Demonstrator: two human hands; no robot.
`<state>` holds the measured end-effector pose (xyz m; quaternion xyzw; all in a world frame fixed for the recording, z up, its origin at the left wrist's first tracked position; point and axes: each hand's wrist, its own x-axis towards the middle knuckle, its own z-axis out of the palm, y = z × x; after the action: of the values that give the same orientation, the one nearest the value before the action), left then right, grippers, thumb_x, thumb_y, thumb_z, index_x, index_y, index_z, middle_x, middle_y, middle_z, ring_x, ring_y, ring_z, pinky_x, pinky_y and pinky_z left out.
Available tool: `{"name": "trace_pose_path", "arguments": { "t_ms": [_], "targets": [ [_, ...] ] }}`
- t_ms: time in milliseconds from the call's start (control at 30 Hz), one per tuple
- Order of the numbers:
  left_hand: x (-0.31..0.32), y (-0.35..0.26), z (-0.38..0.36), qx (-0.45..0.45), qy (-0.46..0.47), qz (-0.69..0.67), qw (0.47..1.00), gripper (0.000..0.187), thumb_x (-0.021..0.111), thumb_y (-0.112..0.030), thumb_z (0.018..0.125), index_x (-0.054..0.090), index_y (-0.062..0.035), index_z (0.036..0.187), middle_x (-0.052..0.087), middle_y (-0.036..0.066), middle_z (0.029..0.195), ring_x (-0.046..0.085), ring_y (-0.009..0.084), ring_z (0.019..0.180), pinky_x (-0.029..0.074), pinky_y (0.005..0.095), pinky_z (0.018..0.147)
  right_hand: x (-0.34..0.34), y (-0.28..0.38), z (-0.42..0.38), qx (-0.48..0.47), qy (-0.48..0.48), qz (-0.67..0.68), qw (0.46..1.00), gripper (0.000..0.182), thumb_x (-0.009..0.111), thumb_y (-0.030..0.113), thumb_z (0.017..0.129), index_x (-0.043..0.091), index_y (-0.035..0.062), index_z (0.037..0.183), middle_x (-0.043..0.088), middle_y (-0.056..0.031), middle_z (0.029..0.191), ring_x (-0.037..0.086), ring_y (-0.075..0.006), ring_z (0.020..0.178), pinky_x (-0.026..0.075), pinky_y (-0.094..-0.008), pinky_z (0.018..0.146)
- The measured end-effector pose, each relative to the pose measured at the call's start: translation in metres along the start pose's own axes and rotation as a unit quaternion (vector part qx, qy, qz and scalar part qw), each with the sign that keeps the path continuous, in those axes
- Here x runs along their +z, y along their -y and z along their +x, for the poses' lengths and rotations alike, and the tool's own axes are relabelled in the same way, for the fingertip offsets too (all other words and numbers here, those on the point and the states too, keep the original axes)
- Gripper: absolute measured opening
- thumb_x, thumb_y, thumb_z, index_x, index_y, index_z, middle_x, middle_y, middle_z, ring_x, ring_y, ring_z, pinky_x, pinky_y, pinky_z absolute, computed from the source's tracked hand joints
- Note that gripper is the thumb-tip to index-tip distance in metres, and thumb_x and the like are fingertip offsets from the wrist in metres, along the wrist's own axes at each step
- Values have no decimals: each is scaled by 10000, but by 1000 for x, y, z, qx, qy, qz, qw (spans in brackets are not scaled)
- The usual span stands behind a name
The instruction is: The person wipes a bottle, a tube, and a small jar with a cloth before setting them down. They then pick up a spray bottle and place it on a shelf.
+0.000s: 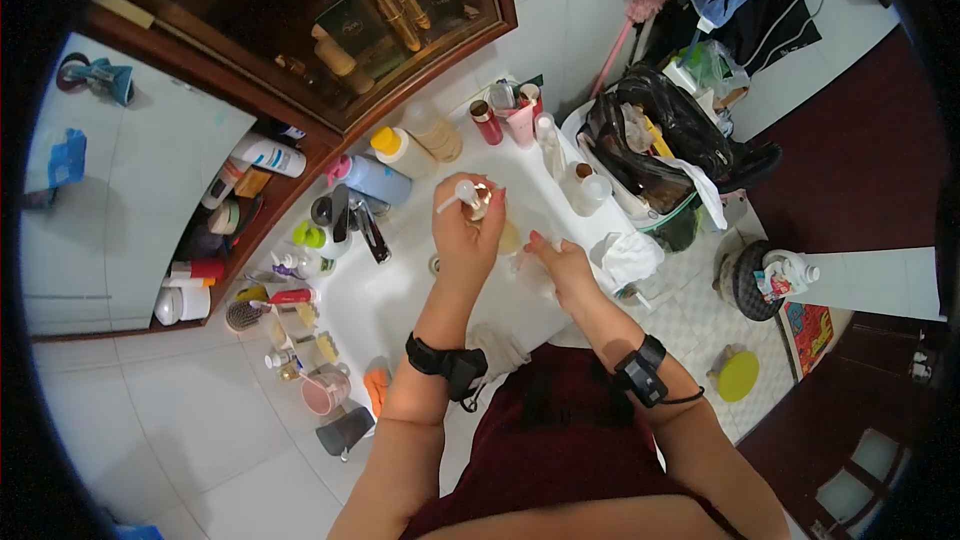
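Note:
My left hand [462, 235] is wrapped round a pump bottle [480, 202] above the sink [390, 305]. Its white nozzle and gold-coloured collar show at the top, while the yellowish lower part is mostly hidden by my fingers. To the right, my right hand [568, 272] is closed with fingertips pinched on a pale, see-through thing [537, 275], too blurred to name. The two hands are apart. Beyond my left hand is the black tap [373, 232].
Bottles, including a yellow-capped one [402, 150], line the sink's back edge. A crumpled white cloth or tissue [630, 258] lies on the right rim. Beside it stands a bin with a black bag [655, 105]. A pink cup [325, 392] is at the left.

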<state>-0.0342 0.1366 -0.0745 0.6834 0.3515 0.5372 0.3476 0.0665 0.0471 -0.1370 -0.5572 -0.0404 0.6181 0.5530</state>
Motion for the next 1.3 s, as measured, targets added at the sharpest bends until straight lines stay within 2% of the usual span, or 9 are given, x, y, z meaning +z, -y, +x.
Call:
{"name": "trace_pose_path", "arguments": {
  "t_ms": [100, 233, 300, 367, 533, 733, 833, 1033, 1300],
  "targets": [
    [-6, 29, 29, -28, 4, 4, 1000, 201, 634, -90, 827, 506, -27, 968, 523, 69, 915, 515, 128, 792, 425, 242, 671, -8, -9, 17, 12, 23, -45, 999, 330, 603, 337, 869, 593, 22, 968, 617, -35, 795, 592, -123, 700, 470, -264, 580],
    [-12, 48, 58, -64, 9, -64, 996, 179, 536, -136, 909, 443, -40, 1028, 516, 49, 919, 492, 97, 783, 417, 218, 692, 6, -2, 44, -159, -3, -219, 963, 313, 594, 327, 865, 591, 55, 1019, 622, -86, 771, 611, -158, 696, 464, -278, 565],
    [-17, 55, 68, -60, 31, -69, 995, 128, 476, -152, 942, 442, -49, 1008, 515, 39, 907, 490, 92, 781, 417, 220, 696, 23, 20, 54, -296, -30, -341, 892, 304, 595, 291, 855, 578, 69, 1061, 629, -139, 842, 624, -189, 720, 475, -298, 583],
    [-21, 72, 74, -50, 50, -49, 996, 138, 486, -167, 940, 445, -51, 1004, 516, 38, 901, 491, 91, 774, 417, 222, 698, 38, 35, 83, -482, -85, -453, 745, 341, 606, 242, 818, 548, 85, 1115, 599, -186, 943, 636, -239, 779, 495, -340, 619],
    [-26, 85, 81, -63, 74, -45, 994, 171, 491, -211, 942, 445, -62, 1012, 543, 33, 898, 480, 93, 779, 406, 229, 711, 98, 100, 118, -398, -94, -676, 613, 450, 625, 95, 736, 525, 116, 1174, 592, -149, 1035, 627, -281, 884, 514, -384, 666],
    [-26, 96, 80, -101, 65, -87, 989, 186, 536, -182, 920, 447, -38, 998, 546, 36, 885, 503, 95, 787, 412, 224, 704, 124, 115, 178, -374, -54, -798, 470, 212, 578, 105, 760, 655, 120, 957, 660, -77, 897, 657, -220, 806, 517, -336, 647],
    [-26, 101, 83, -112, 74, -123, 983, 181, 548, -160, 912, 450, -41, 1006, 576, 56, 929, 517, 101, 801, 419, 232, 718, 129, 112, 192, -345, -46, -816, 461, 154, 565, 112, 783, 714, 139, 811, 691, -51, 881, 663, -208, 859, 513, -323, 646],
    [-26, 110, 93, -127, 106, -172, 971, 163, 588, -88, 875, 483, -44, 992, 614, 92, 1039, 552, 114, 857, 449, 256, 777, 124, 109, 195, -368, -35, -813, 449, 154, 563, 110, 782, 704, 131, 840, 688, -51, 886, 666, -215, 843, 519, -327, 628],
    [-24, 105, 114, -166, 114, -188, 961, 152, 633, -61, 835, 571, -29, 970, 594, 43, 1034, 544, 106, 876, 448, 248, 796, 76, 110, 128, -460, -25, -715, 526, 149, 552, 96, 755, 638, 128, 871, 645, -85, 817, 646, -277, 749, 512, -385, 596]
  ]
}}
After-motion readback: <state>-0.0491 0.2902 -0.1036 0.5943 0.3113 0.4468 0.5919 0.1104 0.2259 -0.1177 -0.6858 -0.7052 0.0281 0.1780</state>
